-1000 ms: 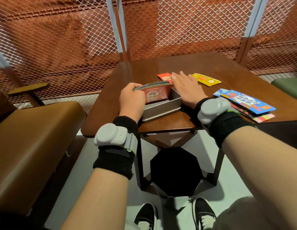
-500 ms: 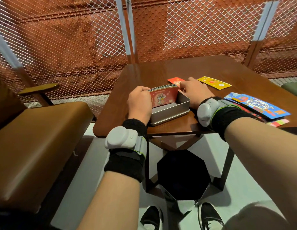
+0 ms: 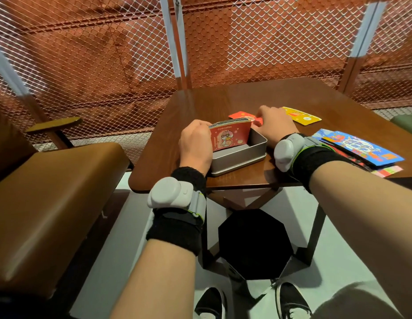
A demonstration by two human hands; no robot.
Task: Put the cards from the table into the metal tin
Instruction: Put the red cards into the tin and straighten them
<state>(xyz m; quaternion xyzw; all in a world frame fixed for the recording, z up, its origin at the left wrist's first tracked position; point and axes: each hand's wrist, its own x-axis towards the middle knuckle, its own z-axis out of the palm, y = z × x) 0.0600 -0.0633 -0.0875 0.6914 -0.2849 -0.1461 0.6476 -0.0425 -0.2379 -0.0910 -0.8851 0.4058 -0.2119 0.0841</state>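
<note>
An open grey metal tin (image 3: 243, 155) sits near the front edge of the brown table (image 3: 223, 102). A stack of red cards (image 3: 230, 136) stands on edge at the tin's left end, and my left hand (image 3: 195, 142) is closed around it. Just behind the tin, my right hand (image 3: 275, 124) has its fingers curled on a red card (image 3: 240, 115) lying flat on the table; its fingertips are hidden. A yellow card (image 3: 300, 115) lies to the right of that hand.
Blue and multicoloured flat packets (image 3: 359, 149) are piled at the table's right edge. A brown padded bench (image 3: 53, 194) stands to the left and a mesh fence behind the table. Beneath the table are its black base and my shoes.
My right hand went from lying flat on the table to curling its fingers over the red card behind the tin. The left hand kept its hold on the card stack.
</note>
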